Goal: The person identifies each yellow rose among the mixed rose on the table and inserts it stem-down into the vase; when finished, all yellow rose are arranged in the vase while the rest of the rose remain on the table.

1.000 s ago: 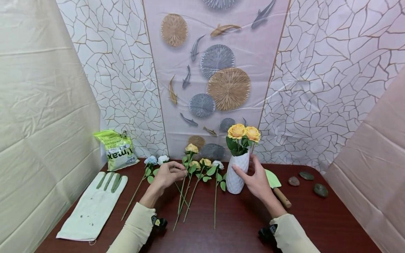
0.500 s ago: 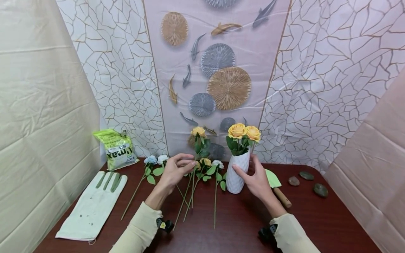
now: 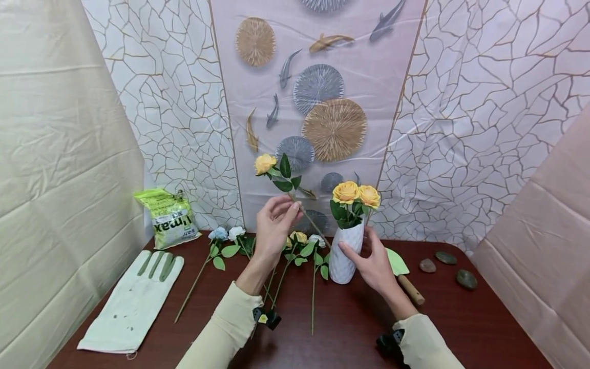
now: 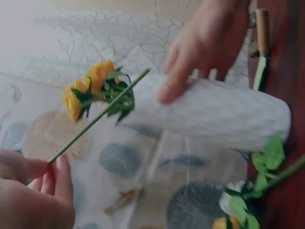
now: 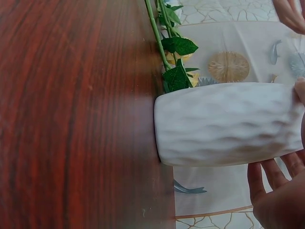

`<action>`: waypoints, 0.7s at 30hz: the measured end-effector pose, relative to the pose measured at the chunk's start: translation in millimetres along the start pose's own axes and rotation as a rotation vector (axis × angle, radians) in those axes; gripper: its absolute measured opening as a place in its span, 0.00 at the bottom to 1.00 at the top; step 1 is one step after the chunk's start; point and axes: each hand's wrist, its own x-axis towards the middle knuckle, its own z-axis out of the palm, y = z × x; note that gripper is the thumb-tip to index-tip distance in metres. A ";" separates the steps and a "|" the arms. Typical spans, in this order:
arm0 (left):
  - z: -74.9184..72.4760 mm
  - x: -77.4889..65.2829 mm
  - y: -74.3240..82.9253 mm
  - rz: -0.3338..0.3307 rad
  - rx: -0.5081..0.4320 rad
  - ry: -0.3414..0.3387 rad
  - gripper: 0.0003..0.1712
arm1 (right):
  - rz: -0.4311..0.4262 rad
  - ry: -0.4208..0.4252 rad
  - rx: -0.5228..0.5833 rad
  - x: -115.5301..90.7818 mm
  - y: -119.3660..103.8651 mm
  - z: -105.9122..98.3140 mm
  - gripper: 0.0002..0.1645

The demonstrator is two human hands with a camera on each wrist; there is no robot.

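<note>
My left hand (image 3: 273, 228) pinches the green stem of a yellow rose (image 3: 265, 164) between thumb and fingers. The rose is held up at a slant, bloom to the upper left, its lower stem end (image 4: 141, 75) pointing at the vase. With my right hand (image 3: 375, 261) I grip the white textured vase (image 3: 342, 271), thumb on the near side and fingers round the right. The vase stands upright on the table, and two yellow roses (image 3: 345, 192) with dark green leaves rise from its mouth. In the right wrist view its base (image 5: 164, 131) sits on the wood.
Yellow roses (image 3: 298, 237) and a white rose (image 3: 317, 240) lie left of the vase; blue (image 3: 218, 233) and white roses lie farther left. A work glove (image 3: 133, 302) and a green bag (image 3: 172, 220) are at the left. A trowel (image 3: 410, 288) and stones (image 3: 466, 279) lie right.
My left hand has lifted a yellow rose from the table and moved right and up. The stem has swung from upright to slanting. My right hand stays on the vase.
</note>
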 end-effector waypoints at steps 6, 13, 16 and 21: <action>29.7 7.5 9.9 0.164 0.025 0.083 0.19 | -0.005 0.001 -0.007 -0.1 0.3 -0.8 0.42; 45.8 10.3 10.2 0.329 0.133 0.150 0.16 | -0.003 -0.001 -0.002 -0.7 0.9 -0.5 0.43; 47.6 10.9 8.4 0.370 0.189 0.168 0.16 | -0.002 -0.005 0.004 -0.7 0.6 -0.6 0.43; 50.6 10.4 4.9 0.409 0.301 0.185 0.14 | -0.002 -0.008 0.012 -0.9 1.1 -1.0 0.42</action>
